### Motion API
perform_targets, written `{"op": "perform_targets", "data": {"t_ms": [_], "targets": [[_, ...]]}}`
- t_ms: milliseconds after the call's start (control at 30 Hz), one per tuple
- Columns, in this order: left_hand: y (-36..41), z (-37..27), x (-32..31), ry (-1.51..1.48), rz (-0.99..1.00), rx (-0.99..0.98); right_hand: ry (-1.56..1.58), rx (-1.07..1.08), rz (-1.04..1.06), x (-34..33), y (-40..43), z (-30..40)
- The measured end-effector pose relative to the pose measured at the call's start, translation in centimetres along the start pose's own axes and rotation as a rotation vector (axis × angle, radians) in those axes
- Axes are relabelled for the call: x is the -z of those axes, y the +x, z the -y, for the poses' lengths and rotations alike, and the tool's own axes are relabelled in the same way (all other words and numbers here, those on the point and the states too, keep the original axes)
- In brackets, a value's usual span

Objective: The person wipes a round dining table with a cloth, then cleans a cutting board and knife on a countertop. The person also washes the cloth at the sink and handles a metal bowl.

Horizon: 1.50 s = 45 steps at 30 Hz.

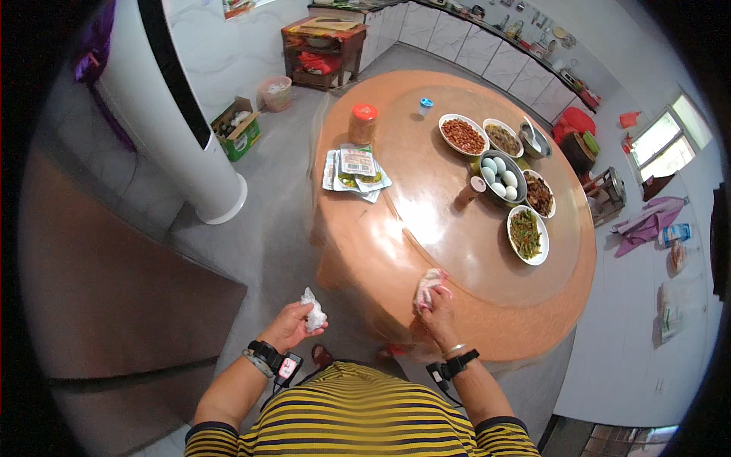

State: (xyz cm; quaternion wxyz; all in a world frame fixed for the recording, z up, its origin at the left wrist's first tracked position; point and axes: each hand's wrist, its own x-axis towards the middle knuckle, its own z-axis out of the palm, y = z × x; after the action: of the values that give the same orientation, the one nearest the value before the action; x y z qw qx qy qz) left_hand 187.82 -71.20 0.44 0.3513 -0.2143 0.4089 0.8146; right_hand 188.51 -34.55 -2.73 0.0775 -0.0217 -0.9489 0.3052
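Observation:
My left hand (292,327) is shut on a crumpled white wad (313,311), perhaps tissue or thin plastic, held off the table above the floor. Over the near edge of a round table (365,257) with an orange-brown cover, my right hand (440,320) grips a pink-and-white cloth (429,285). The cloth lies against the table's outer rim, just short of the raised turntable (485,274). Whether the cloth is folded under my fingers is hidden.
On the turntable stand a bowl of eggs (515,193), several plates of food such as green beans (526,235) and peanuts (464,136), and a brown can (470,191). Flat food packets (355,170) and a red-lidded jar (363,124) sit at the left. A tall white air conditioner (171,114) rises beyond.

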Motion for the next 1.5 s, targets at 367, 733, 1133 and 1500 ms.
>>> {"op": "perform_targets", "data": {"t_ms": [367, 733, 1133, 1500], "targets": [[4.5, -3.6, -0.6, 0.045, 0.044, 0.04, 1.227, -0.438, 0.276, 2.5, 8.4, 4.8], [8.2, -9.9, -1.9, 0.072, -0.039, -0.027, -0.098, -0.159, -0.312, 2.1, 17.4, -6.7], [12.5, -14.6, -1.2, 0.166, -0.039, 0.068, -0.2, 0.096, 0.104, -1.5, 28.2, 6.3], [16.5, -18.4, -1.5, 0.218, 0.015, 0.083, 0.081, 0.036, 0.265, -3.9, 19.1, 8.8]]}}
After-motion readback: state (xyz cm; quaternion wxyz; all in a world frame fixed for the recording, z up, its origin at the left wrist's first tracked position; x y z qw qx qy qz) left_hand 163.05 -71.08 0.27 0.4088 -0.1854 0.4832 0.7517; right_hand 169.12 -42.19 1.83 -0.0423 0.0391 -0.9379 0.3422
